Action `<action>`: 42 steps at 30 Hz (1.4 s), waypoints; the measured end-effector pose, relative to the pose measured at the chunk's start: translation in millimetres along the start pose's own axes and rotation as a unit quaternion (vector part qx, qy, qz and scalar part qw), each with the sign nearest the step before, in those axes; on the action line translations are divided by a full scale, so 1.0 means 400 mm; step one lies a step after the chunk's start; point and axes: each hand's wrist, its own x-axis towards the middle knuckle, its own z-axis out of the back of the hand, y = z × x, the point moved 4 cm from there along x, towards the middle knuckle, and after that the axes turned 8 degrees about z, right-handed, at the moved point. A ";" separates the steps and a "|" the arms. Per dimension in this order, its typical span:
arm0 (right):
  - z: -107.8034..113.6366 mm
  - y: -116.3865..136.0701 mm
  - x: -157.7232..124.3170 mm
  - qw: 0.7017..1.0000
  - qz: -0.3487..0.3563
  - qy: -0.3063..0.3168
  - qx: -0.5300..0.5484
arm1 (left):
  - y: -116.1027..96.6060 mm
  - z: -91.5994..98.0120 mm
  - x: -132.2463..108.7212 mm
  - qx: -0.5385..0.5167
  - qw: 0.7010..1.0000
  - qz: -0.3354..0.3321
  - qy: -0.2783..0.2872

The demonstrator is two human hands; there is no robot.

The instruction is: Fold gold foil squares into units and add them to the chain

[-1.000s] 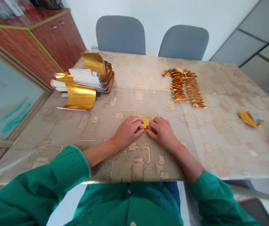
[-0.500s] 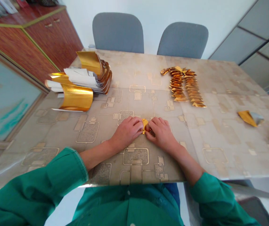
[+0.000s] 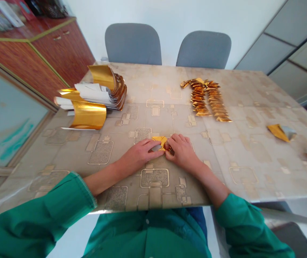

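Note:
A small folded piece of gold paper (image 3: 159, 139) lies on the table in front of me, its creases and a bit of grey underside showing. My left hand (image 3: 142, 152) is at its left side, the thumb along the near edge and the fingers along the far side, with the paper between them. At the right end my right hand (image 3: 179, 150) pinches the paper with curled fingers, which hide that end.
Curled gold sheets with white backs (image 3: 89, 114) are stacked at the left on the patterned tablecloth (image 3: 142, 193). Two rows of folded gold pieces (image 3: 215, 96) lie at the back right. A loose gold piece (image 3: 278, 132) is further right. Two grey chairs (image 3: 133, 44) stand behind.
My left hand has shifted slightly left and its fingers have loosened, uncovering more of the gold paper. The right hand keeps its pinch. The view has tilted a little.

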 end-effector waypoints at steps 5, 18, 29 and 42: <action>0.000 0.001 0.000 1.000 0.007 -0.005 -0.003 | 0.008 -0.002 -0.001 0.000 1.000 -0.019 0.008; 0.002 -0.003 0.001 1.000 0.009 -0.003 0.016 | 0.017 0.022 0.005 0.007 0.996 -0.083 0.000; 0.015 -0.014 -0.014 0.996 0.050 -0.015 0.070 | -0.004 0.028 0.053 0.064 0.995 -0.079 0.009; 0.011 -0.022 -0.008 0.995 0.064 -0.021 0.076 | -0.004 0.021 0.090 0.113 0.988 -0.097 0.043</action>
